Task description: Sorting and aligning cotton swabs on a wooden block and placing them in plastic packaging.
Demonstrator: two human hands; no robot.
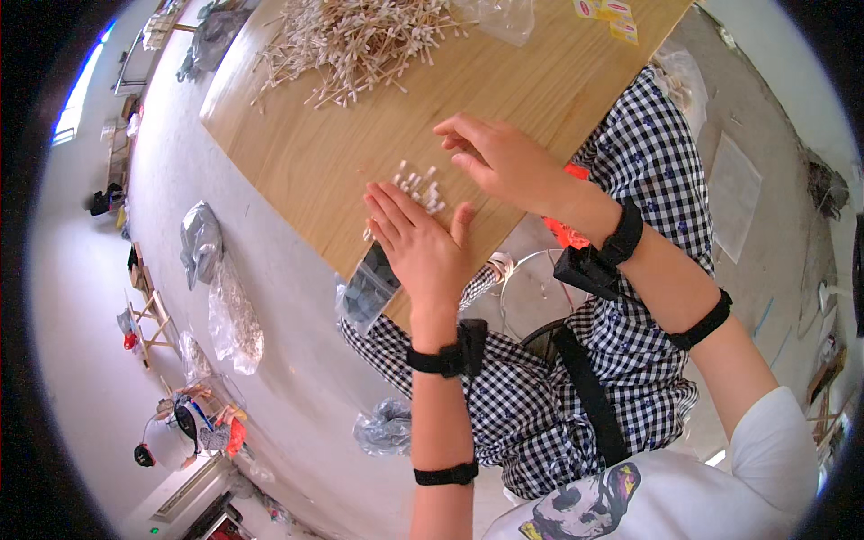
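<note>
On the near part of the wooden table, my left hand lies flat, with its fingers stretched and its thumb apart. A small cluster of cotton swabs shows white tips between its thumb and fingers; most of their sticks are hidden. A white tip or two also peeks out at the hand's left side. My right hand hovers to the right of the cluster, fingers loosely bent and thumb apart, with nothing visible in it. Farther back spreads a big loose heap of cotton swabs.
A clear plastic bag hangs by the table's near left edge. Another clear bag and yellow-and-white packets rest at the far side of the table. Plastic bags lie on the floor; another person is at lower left.
</note>
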